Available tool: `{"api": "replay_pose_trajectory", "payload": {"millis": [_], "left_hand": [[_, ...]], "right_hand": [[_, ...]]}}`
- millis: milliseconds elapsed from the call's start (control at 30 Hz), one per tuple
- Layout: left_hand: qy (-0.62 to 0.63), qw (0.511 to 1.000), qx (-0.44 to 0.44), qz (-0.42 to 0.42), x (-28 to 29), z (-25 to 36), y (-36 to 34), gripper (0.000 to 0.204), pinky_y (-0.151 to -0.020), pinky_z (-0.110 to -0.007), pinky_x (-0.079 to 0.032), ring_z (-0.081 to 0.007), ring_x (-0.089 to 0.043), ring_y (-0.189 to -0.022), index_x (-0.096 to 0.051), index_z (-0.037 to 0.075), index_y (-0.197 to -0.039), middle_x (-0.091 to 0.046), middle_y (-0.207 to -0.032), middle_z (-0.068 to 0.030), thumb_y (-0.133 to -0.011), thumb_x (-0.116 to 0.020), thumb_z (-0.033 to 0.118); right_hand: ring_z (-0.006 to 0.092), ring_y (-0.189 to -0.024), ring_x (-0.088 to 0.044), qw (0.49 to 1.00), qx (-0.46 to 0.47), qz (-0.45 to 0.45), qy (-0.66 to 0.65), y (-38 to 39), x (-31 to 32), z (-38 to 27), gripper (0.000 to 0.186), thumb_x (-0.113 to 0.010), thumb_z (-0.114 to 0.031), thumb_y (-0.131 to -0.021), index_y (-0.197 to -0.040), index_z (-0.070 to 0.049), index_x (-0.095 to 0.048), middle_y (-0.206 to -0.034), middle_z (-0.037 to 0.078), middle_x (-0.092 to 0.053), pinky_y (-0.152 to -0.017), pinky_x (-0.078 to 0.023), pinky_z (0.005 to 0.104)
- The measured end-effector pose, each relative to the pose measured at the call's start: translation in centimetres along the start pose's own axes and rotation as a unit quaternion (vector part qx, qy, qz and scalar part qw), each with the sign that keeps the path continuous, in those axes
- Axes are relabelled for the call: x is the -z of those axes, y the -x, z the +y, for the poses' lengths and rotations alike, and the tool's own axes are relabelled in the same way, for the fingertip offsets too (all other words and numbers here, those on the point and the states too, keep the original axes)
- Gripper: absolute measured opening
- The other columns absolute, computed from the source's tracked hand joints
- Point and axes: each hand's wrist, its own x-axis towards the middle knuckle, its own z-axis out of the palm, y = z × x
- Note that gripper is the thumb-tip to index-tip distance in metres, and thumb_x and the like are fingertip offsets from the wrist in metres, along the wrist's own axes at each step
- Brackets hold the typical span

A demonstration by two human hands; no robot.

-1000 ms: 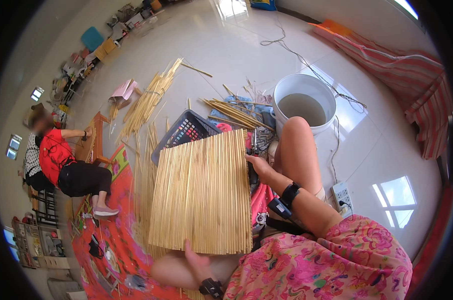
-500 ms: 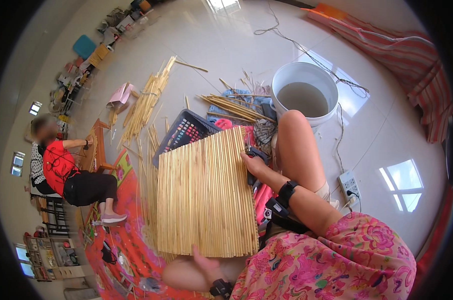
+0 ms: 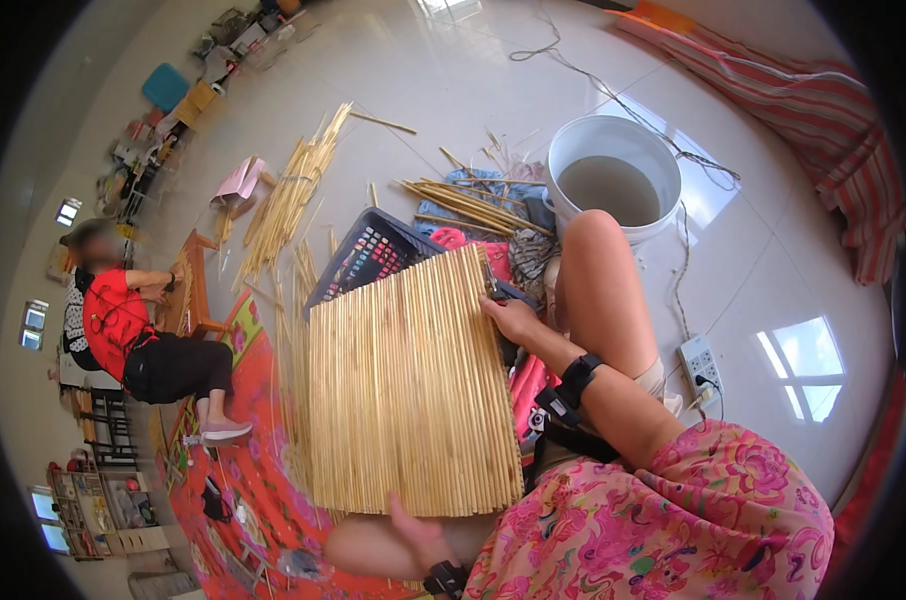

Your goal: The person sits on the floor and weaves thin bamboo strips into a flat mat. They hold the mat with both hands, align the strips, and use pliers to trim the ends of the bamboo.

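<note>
A stiff mat of pale yellow reed-like stalks (image 3: 403, 390), laid side by side, is propped above my lap. My left hand (image 3: 416, 528) grips its lower edge; the thumb lies on the front and the fingers are hidden behind. At the right edge, near the top corner, my right hand (image 3: 511, 318) is closed with its thumb against the mat. A dark tool-like object (image 3: 513, 292) shows just above that hand, partly hidden, and I cannot make out its kind. Black bands circle both wrists.
Behind the mat stands a dark plastic basket (image 3: 373, 250). A white bucket (image 3: 613, 140) of murky water is by my knee. Loose stalks (image 3: 463, 205) and a tied bundle (image 3: 298, 185) lie on the floor. A power strip (image 3: 701, 365) sits right. A person in red (image 3: 118, 320) works left.
The mat has shifted slightly left, with my right hand still at its edge. The dark object beside that hand shows less. The person at left has bent forward and drawn their arm in.
</note>
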Motion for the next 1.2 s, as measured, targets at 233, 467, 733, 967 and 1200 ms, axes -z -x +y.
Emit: {"api": "replay_pose_trajectory", "payload": {"millis": [233,467,733,967,1200], "left_hand": [[-0.002,1.0,-0.02,0.009,1.5,-0.1,-0.2,0.052,-0.091,-0.046,-0.042,-0.0297,-0.051,-0.108,-0.04,0.002,-0.128,-0.05,-0.123,-0.0122,-0.088,-0.044,0.035],[-0.006,1.0,-0.012,0.022,2.0,0.2,-0.4,0.05,-0.091,-0.046,-0.042,-0.0294,-0.051,-0.108,-0.042,0.001,-0.126,-0.051,-0.122,-0.0123,-0.089,-0.041,0.035],[0.001,0.999,-0.013,0.05,1.1,0.7,0.5,0.05,-0.091,-0.044,-0.042,-0.0279,-0.05,-0.108,-0.042,0.001,-0.126,-0.051,-0.122,-0.0112,-0.088,-0.045,0.033],[-0.004,0.998,-0.012,0.061,0.9,0.6,0.7,0.051,-0.091,-0.043,-0.042,-0.0267,-0.05,-0.108,-0.042,0.002,-0.127,-0.051,-0.122,-0.01,-0.087,-0.047,0.034],[0.007,0.999,-0.012,0.05,1.0,0.6,0.6,0.051,-0.091,-0.045,-0.042,-0.027,-0.05,-0.108,-0.042,0.003,-0.127,-0.051,-0.122,-0.0098,-0.086,-0.05,0.032]], "right_hand": [[0.038,-0.106,-0.053,0.996,-0.024,-0.063,-0.054,0.1,-1.1,0.0,0.084,-0.047,-0.066,-0.073,-0.097,0.014,-0.059,-0.108,0.032,-0.054,-0.089,-0.039,0.0364],[0.0375,-0.109,-0.051,0.995,-0.047,-0.065,-0.058,0.2,-1.7,-0.5,0.085,-0.049,-0.065,-0.073,-0.105,0.014,-0.055,-0.113,0.032,-0.052,-0.09,-0.039,0.0362],[0.0351,-0.101,-0.057,0.997,-0.037,-0.047,-0.038,0.6,-2.4,-1.4,0.086,-0.05,-0.064,-0.075,-0.103,0.017,-0.054,-0.108,0.03,-0.055,-0.084,-0.042,0.036],[0.04,-0.105,-0.053,0.996,-0.021,-0.041,0.075,1.3,-1.8,-2.2,0.086,-0.048,-0.065,-0.073,-0.1,0.016,-0.056,-0.108,0.035,-0.053,-0.088,-0.041,0.0377],[0.0407,-0.104,-0.053,0.993,-0.006,-0.09,0.08,1.1,-0.7,-3.7,0.081,-0.046,-0.063,-0.076,-0.101,0.014,-0.057,-0.109,0.032,-0.053,-0.088,-0.042,0.0393]]}}
